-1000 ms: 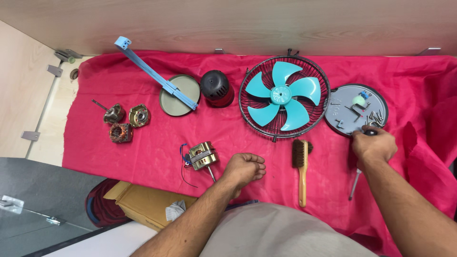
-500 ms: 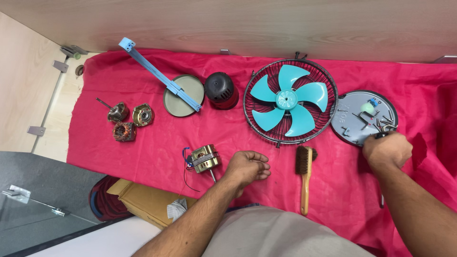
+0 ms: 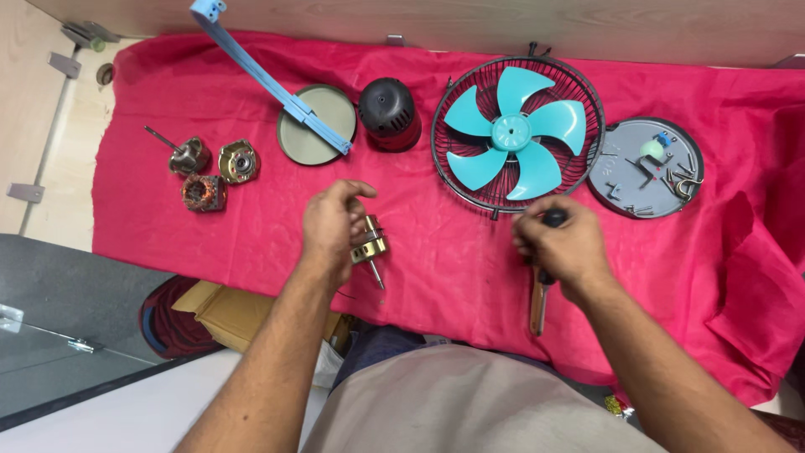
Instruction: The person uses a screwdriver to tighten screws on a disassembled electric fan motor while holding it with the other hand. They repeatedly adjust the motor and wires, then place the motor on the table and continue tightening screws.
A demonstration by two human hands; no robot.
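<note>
1. The left hand [image 3: 334,225] is closed around a small brass-coloured fan motor [image 3: 371,243], lifted just above the red cloth [image 3: 436,252] with its shaft pointing down toward the person.
2. The right hand [image 3: 560,245] is clenched on a screwdriver with a black handle [image 3: 553,218]; the knob of the handle sticks out above the fingers, and the tip is hidden.
3. Under the right hand lies a brush with a wooden handle [image 3: 537,308], most of it covered by the hand.
4. The red cloth covers the counter; both hands are near its front edge, well apart from each other.
5. Behind the right hand sits a black wire fan guard with a teal blade [image 3: 513,134] inside it.
6. To the right of the guard lies a grey round base plate [image 3: 625,180] with screws and small parts on it.
7. Behind the left hand stand a black motor cover [image 3: 389,113] and a round dish [image 3: 314,138] crossed by a light blue plastic arm [image 3: 264,80].
8. At the far left lie three small motor parts [image 3: 210,172], close together.
</note>
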